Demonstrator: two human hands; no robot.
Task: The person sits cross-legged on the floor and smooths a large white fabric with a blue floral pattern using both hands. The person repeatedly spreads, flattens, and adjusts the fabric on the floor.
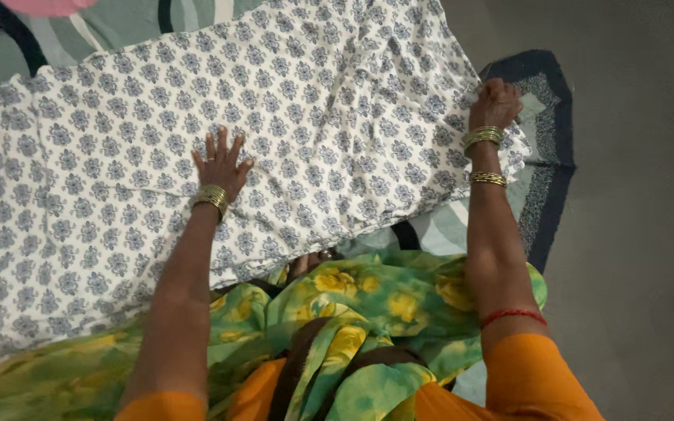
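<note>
Head view: printed cloth (118, 156), white with grey-blue flower motifs, lies mostly flat over a green-striped mat (103, 23) on the floor, left part smooth, small wrinkles left near the middle and right edge. Left hand (221, 165) lies palm-down on the cloth, fingers (224, 144) spread flat. Right hand (494, 103) is closed, pinching the cloth's right edge by the dark mat border (551, 109); that corner looks bunched, not yet laid flat.

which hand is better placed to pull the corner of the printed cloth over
The right hand, probably: it is closed on the edge of the printed cloth near its corner. The left hand lies flat, fingers spread, on the middle of the cloth, gripping nothing.
</note>
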